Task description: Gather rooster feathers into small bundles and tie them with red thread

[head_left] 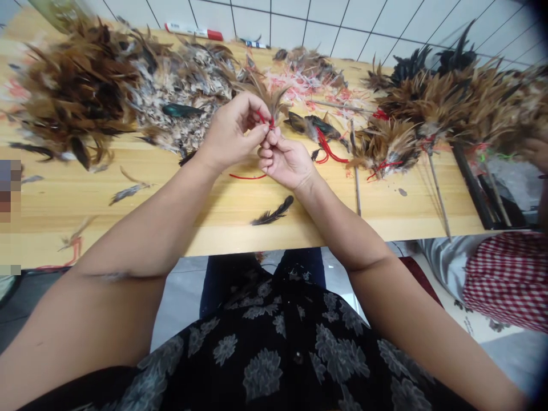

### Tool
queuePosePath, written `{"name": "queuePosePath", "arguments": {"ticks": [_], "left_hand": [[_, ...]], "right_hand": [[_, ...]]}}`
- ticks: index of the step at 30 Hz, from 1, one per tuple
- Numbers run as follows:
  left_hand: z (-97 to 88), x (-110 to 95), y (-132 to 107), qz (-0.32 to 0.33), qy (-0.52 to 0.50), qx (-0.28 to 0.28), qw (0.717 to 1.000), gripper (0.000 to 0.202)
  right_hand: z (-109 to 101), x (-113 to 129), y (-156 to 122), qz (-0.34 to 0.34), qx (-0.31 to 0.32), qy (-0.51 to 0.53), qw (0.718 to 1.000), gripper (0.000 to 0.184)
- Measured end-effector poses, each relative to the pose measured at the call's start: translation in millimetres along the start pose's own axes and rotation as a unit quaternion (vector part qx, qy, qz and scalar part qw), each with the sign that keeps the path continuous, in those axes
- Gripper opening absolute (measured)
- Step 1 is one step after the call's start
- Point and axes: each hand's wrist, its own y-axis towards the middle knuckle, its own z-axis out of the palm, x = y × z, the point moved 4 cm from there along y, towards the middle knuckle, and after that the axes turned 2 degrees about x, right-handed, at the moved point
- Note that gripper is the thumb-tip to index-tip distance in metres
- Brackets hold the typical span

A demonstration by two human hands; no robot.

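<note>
My left hand (233,131) and my right hand (289,160) meet above the table, fingertips close together. Between them a small bunch of brown feathers (274,101) points away from me, with red string (272,123) at its base. My left fingers pinch the string, while my right thumb and fingers are closed at the base of the bunch. Part of the grip is hidden behind the fingers. A piece of red cord (248,177) lies on the wood below my hands. Nearer to me lies a single dark feather (274,211).
Heaps of brown feathers (81,85) and grey-white feathers (180,85) cover the table's left. Several feather bunches on sticks (439,188) lie right, beside a black tray (473,188). Markers (194,31) lie by the tiled wall. Another person's hand (537,154) shows at the right edge.
</note>
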Motion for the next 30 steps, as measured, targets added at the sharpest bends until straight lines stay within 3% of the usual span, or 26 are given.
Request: {"name": "queuePosePath", "arguments": {"ticks": [6, 12, 19, 23, 30], "left_hand": [[-1.1, -10.2, -0.9, -0.015, -0.027, 0.034, 0.999, 0.067], [-5.4, -11.8, -2.1, -0.042, -0.026, 0.065, 0.997, 0.062], [-3.2, -3.1, -2.8, -0.048, -0.025, -0.007, 0.998, 0.019], [-0.2, -5.1, -4.6, -0.031, 0.002, -0.040, 0.999, 0.021], [-4.3, 2.4, -4.3, -0.061, -0.055, 0.014, 0.996, 0.018]], "right_hand": [[-0.6, 0.1, 3.0, -0.016, 0.009, -0.010, 1.000, 0.053], [6.5, 1.6, -3.0, 0.022, -0.040, 0.071, 0.996, 0.050], [16.1, 3.5, -14.9, 0.066, -0.051, 0.156, 0.984, 0.051], [18.7, 1.3, -16.8, 0.085, -0.063, 0.191, 0.976, 0.053], [18.9, 0.4, -15.0, 0.079, -0.064, 0.193, 0.976, 0.051]]}}
